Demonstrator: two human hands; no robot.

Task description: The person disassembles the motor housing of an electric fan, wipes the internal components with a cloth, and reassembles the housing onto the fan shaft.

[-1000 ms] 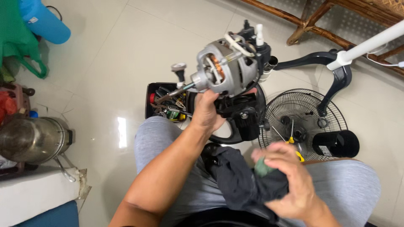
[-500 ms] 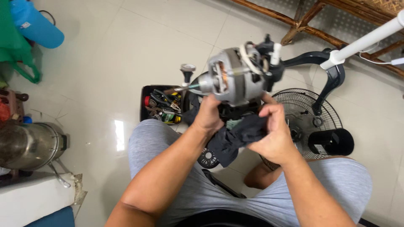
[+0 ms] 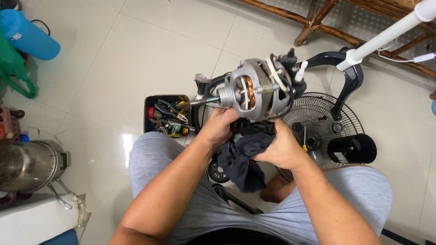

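Note:
A silver fan motor [image 3: 254, 90] with copper windings and a steel shaft pointing left is held up over my lap. My left hand [image 3: 219, 127] grips the underside of the motor near the shaft end. My right hand [image 3: 281, 147] is closed on a dark cloth [image 3: 240, 159], pressing it against the bottom of the motor. The cloth hangs down between my knees. Black wiring and white parts sit at the motor's rear.
A black tray of hand tools [image 3: 167, 115] lies on the tiled floor ahead. A wire fan grille [image 3: 318, 122] with a black cap [image 3: 352, 149] lies to the right, beside a dark fan stand [image 3: 349, 77] and white pole [image 3: 386, 38]. A metal pot [image 3: 27, 165] stands at left.
My right hand has risen from my lap with the dark cloth and now presses it under the motor. The left hand stays on the motor, which sits closer to me.

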